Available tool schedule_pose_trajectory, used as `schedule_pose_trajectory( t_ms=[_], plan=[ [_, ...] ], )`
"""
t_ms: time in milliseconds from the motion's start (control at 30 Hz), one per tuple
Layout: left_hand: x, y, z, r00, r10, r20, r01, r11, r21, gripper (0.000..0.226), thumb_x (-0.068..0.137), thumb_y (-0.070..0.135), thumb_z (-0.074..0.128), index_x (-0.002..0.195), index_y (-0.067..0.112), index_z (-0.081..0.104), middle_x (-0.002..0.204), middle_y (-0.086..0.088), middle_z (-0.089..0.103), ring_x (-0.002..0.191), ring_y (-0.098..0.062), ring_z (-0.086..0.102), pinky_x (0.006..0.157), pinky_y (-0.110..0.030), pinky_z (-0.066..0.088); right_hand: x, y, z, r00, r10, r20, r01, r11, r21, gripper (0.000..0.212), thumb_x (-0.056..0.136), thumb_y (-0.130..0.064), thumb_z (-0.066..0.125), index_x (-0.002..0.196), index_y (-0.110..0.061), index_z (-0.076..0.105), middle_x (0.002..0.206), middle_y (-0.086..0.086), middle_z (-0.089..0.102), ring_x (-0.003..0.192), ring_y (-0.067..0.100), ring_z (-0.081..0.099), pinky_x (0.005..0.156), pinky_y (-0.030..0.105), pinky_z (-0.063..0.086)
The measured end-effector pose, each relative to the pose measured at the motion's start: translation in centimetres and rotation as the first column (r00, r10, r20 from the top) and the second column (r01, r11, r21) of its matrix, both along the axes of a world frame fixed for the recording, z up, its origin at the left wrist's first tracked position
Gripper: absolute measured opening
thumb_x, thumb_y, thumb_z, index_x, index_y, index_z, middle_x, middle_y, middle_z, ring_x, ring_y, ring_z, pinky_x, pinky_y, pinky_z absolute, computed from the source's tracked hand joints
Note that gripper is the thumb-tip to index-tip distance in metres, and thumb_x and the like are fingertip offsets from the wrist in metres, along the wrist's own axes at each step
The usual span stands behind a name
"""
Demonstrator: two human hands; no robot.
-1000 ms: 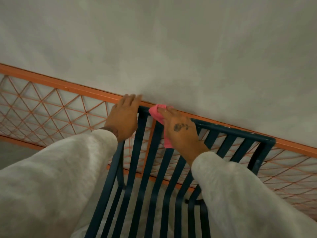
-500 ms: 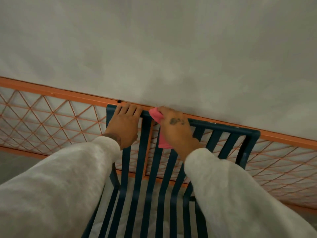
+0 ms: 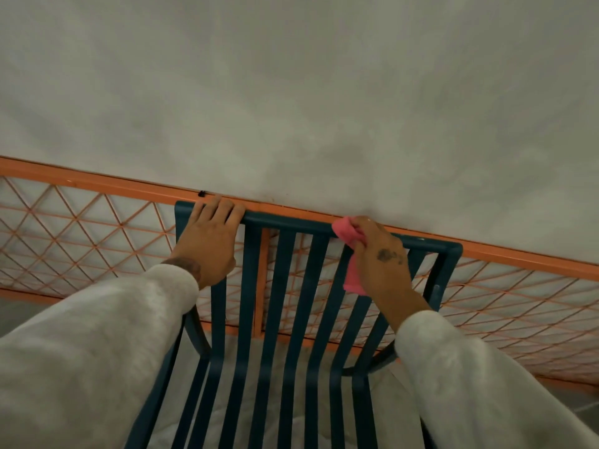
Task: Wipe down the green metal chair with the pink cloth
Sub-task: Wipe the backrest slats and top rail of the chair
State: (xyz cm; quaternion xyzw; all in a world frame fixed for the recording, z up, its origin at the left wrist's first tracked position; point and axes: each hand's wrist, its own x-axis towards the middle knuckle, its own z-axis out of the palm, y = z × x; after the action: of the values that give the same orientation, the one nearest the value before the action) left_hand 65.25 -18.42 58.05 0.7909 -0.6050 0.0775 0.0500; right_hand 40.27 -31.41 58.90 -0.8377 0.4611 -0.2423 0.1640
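The dark green metal chair [image 3: 285, 286] fills the lower middle of the view, its slatted back rising to a top rail. My left hand [image 3: 207, 244] grips the left end of that rail, fingers curled over it. My right hand [image 3: 382, 260] holds the pink cloth [image 3: 345, 233] pressed on the top rail right of centre. A tail of the cloth hangs down below my palm over a slat. Both arms wear pale grey sleeves.
An orange metal fence [image 3: 97, 228] with diamond lattice runs right behind the chair back, its top bar touching or nearly touching the rail. Beyond it lies a plain grey concrete surface [image 3: 291, 92]. A small black clip [image 3: 201, 193] sits on the orange bar.
My right hand has slid the pink cloth rightwards along the top rail, away from my left hand. My left hand keeps its grip on the rail's left end. The view has shifted.
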Motion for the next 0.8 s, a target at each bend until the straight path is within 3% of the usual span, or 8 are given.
schedule_pose_trajectory(
  t_ms=[100,200,333,467,633,800],
  plan=[
    [0.0,-0.1,0.1,1.0,0.0,0.021,-0.001,1.0,0.005,0.078,0.073,0.017,0.063,0.144,0.011,0.03,0.147,-0.011,0.036,0.142,-0.034,0.024,0.121,-0.051,0.012,2.7,1.2,0.4,0.994,0.065,-0.09,-0.067,0.997,-0.022,0.035,0.101,-0.008,0.051,0.133,-0.02,0.054,0.125,0.004,0.06,0.108,0.027,0.061,0.094,0.035,0.049],
    [-0.1,-0.2,-0.1,1.0,0.018,0.019,-0.018,1.0,0.022,0.083,0.073,0.02,0.067,0.145,0.012,0.027,0.147,-0.01,0.033,0.143,-0.034,0.022,0.121,-0.051,0.011,5.4,2.4,0.7,0.977,0.175,-0.123,-0.184,0.981,-0.066,0.039,0.098,-0.007,0.054,0.134,-0.022,0.05,0.127,0.008,0.059,0.106,0.031,0.064,0.095,0.039,0.054],
    [-0.1,-0.2,-0.2,1.0,0.025,0.008,-0.025,0.999,0.03,0.085,0.074,0.019,0.067,0.147,0.012,0.024,0.149,-0.011,0.031,0.144,-0.034,0.02,0.121,-0.051,0.009,6.2,2.5,0.4,0.949,0.238,-0.208,-0.27,0.952,-0.144,0.049,0.092,-0.002,0.062,0.135,-0.018,0.046,0.131,0.01,0.057,0.097,0.033,0.066,0.086,0.041,0.057],
    [-0.1,-0.2,0.2,1.0,0.023,0.016,-0.024,0.998,0.052,0.088,0.074,0.018,0.068,0.149,0.011,0.022,0.152,-0.011,0.028,0.145,-0.034,0.016,0.121,-0.049,0.007,4.0,0.6,-0.2,0.916,0.233,-0.326,-0.314,0.922,-0.224,0.071,0.074,0.002,0.077,0.128,-0.022,0.039,0.128,0.008,0.057,0.082,0.033,0.068,0.067,0.043,0.062],
    [-0.2,-0.1,0.3,0.999,0.023,0.028,-0.025,0.998,0.061,0.089,0.074,0.019,0.067,0.149,0.011,0.02,0.152,-0.011,0.027,0.145,-0.034,0.016,0.121,-0.049,0.007,2.9,-0.1,-0.7,0.934,0.198,-0.297,-0.269,0.937,-0.223,0.056,0.085,0.004,0.065,0.129,-0.022,0.042,0.128,0.007,0.057,0.083,0.031,0.067,0.071,0.043,0.062],
    [-0.3,-0.1,0.4,0.999,0.021,0.046,-0.024,0.996,0.08,0.09,0.073,0.024,0.067,0.149,0.012,0.019,0.151,-0.011,0.027,0.145,-0.035,0.016,0.122,-0.051,0.01,4.6,0.2,-0.4,0.933,0.219,-0.287,-0.286,0.933,-0.219,0.04,0.092,-0.006,0.061,0.127,-0.019,0.045,0.118,0.01,0.061,0.085,0.032,0.067,0.074,0.041,0.059]
  ],
)
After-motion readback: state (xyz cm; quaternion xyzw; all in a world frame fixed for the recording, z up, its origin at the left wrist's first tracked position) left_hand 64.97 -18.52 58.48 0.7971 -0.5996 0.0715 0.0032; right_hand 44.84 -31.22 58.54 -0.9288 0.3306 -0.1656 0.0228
